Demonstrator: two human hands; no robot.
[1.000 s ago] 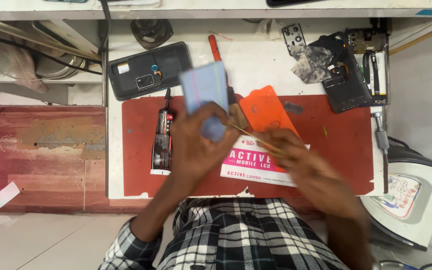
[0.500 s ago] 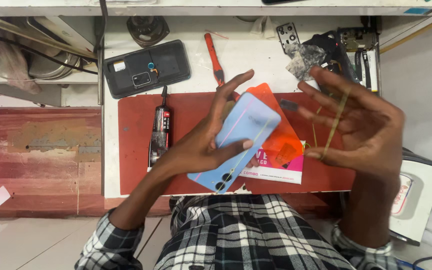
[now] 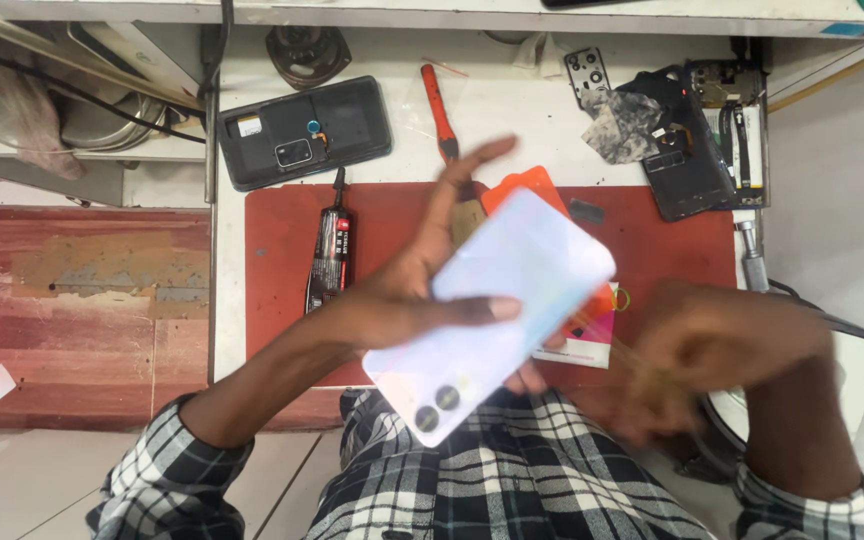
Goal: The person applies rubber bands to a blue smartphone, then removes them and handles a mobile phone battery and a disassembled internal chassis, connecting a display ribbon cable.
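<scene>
The white worktop [image 3: 512, 110] fills the upper middle of the view, with a red mat [image 3: 282, 250] laid across its near half; to the left lies a worn red-brown board [image 3: 82, 300], and the person's black-and-white checked shirt [image 3: 512, 480] fills the bottom edge.

Above the mat and the shirt's front, the pale iridescent phone back cover [image 3: 497, 305] is held tilted, its long axis running from lower left to upper right, the two dark camera rings at its lower end; the left hand [image 3: 402, 295] has hold of it, thumb laid across its face, forefinger stretched up past its top edge, the other fingers curled behind it so that only tips show under its lower edge.

The right hand [image 3: 722, 350] is blurred, low at the right and just beside the cover without touching it; thin pale strands seem to hang at its fingers, though whether they are closed on them I cannot tell.

On the worktop's far left lies an opened dark phone [image 3: 304, 132], its inner side up; at the far right a second dismantled phone [image 3: 687, 150] with a crumpled grey scrap [image 3: 620, 125] beside it; under the cover peeks an orange card [image 3: 522, 185], and below it a pink-and-white card [image 3: 582, 340]; a black glue tube [image 3: 330, 250] lies on the mat's left part; a red-handled tool [image 3: 439, 95] lies near the forefinger's tip.
</scene>
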